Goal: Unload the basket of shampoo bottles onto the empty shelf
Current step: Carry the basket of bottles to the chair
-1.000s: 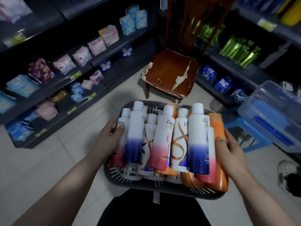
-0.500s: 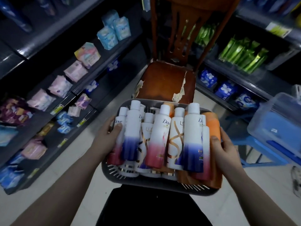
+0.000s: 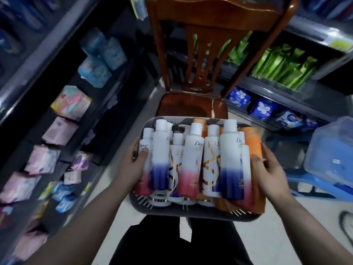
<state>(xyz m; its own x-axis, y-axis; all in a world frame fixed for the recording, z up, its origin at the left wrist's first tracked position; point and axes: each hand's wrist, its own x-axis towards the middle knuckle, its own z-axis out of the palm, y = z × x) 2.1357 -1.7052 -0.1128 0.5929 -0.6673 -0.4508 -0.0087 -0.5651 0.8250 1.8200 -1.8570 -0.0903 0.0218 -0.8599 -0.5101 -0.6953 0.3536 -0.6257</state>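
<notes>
I carry a grey slotted basket (image 3: 191, 212) in front of my body, just before a chair seat. It is packed with several shampoo bottles: white ones fading to blue (image 3: 160, 159) or pink (image 3: 191, 165), white ones with gold ribbons (image 3: 210, 165), and orange ones (image 3: 252, 144) at the right. My left hand (image 3: 131, 167) grips the basket's left side, thumb on the leftmost pink bottle. My right hand (image 3: 269, 167) grips the right side, thumb against the orange bottle.
A brown wooden chair (image 3: 191, 104) with a cracked seat stands straight ahead. Dark shelves of soft packets (image 3: 70, 102) run along the left. Shelves with green sachets (image 3: 282, 69) and blue packs run along the right. A clear blue tub (image 3: 330, 152) sits on a blue stool at right.
I have walked forward with the basket. The chair is now much closer, its seat right behind the basket. My grip on both sides is the same.
</notes>
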